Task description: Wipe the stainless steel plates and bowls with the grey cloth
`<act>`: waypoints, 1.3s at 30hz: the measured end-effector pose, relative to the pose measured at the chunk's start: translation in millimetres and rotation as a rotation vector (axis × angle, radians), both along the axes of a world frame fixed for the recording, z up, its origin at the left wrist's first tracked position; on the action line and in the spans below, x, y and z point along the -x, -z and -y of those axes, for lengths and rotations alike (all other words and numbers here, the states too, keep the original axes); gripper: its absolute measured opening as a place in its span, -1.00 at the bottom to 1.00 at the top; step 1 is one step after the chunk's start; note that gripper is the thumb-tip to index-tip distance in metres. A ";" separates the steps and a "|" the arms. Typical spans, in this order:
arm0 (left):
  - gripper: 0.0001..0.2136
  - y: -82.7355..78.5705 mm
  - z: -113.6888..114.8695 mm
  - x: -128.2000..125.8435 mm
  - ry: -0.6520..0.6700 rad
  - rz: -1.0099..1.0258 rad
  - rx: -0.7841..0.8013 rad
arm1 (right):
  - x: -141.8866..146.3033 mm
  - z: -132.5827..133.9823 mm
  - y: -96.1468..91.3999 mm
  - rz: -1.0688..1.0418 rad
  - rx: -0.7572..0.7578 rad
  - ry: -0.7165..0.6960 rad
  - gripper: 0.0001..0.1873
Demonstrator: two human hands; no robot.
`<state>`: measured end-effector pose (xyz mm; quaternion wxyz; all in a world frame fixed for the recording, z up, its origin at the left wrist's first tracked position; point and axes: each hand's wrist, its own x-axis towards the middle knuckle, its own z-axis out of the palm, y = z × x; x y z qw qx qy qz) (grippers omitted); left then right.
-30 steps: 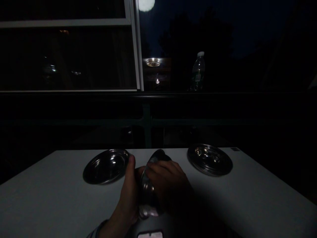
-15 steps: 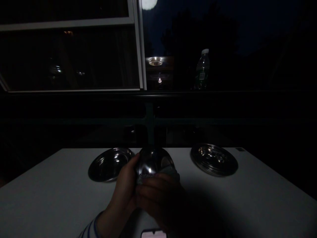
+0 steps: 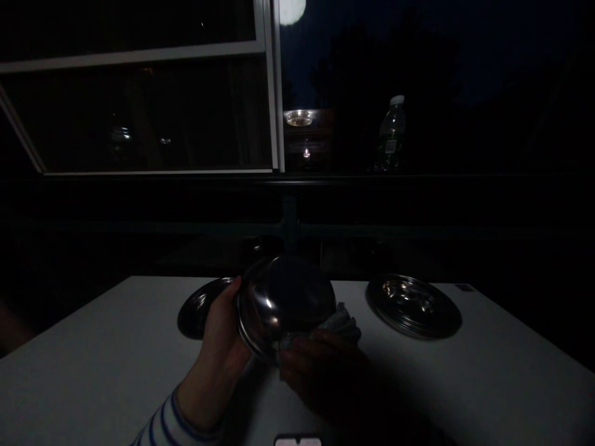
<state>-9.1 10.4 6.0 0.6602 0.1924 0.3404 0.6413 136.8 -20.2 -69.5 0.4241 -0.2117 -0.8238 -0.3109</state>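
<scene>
At lower centre, the left hand (image 3: 220, 337) grips a shiny round metal dish (image 3: 290, 291) while the right hand (image 3: 323, 368), clutching a crumpled grey cloth (image 3: 341, 323), seemingly wipes it, next needing steady pressure.

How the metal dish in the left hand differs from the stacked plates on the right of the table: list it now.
The held dish is tilted in the left hand; the plates lie on the white table. The right hand holds a cloth against the held dish; the plates are untouched. The held dish seems to show its rounded underside, the plates their hollow side. Both look like shiny metal.
</scene>
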 end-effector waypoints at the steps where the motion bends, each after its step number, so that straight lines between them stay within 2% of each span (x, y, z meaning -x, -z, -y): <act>1: -0.75 0.7 0.7 -1.5 -0.001 -0.005 0.011 | 0.6 -0.6 3.8 0.014 -0.007 0.002 -0.88; 6: -0.81 5.0 8.1 -13.4 -0.013 -0.046 0.069 | 9.3 -0.5 18.2 0.075 0.073 0.011 -0.88; 12: -0.81 13.6 14.7 -19.3 0.159 -0.098 0.114 | 13.8 5.4 5.5 0.051 0.073 -0.035 -0.82; 17: -0.79 22.7 17.1 -21.3 0.182 -0.215 0.061 | 8.3 4.1 4.2 0.002 0.118 0.013 -0.81; 22: -0.76 24.1 23.0 -26.6 0.034 -0.327 0.111 | 3.4 5.4 -4.5 -0.083 0.161 0.033 -0.81; 26: -0.72 23.7 27.9 -28.1 -0.067 -0.435 0.035 | -0.8 4.4 -10.1 -0.128 0.199 0.037 -0.78; 29: -0.62 24.1 30.6 -29.2 0.042 -0.551 -0.093 | -5.6 1.2 -13.5 -0.128 0.242 0.027 -0.72; 31: -0.57 25.1 31.1 -30.7 0.126 -0.608 -0.167 | -9.1 -1.6 -17.0 -0.202 0.231 0.001 -0.71; 35: -0.55 27.2 30.0 -32.6 0.250 -0.620 -0.232 | -18.6 -7.4 -25.2 -0.335 0.182 -0.045 -0.74; 39: -0.54 25.2 30.2 -30.4 0.329 -0.576 -0.211 | -32.0 -11.6 -30.3 -0.489 0.343 0.000 -0.73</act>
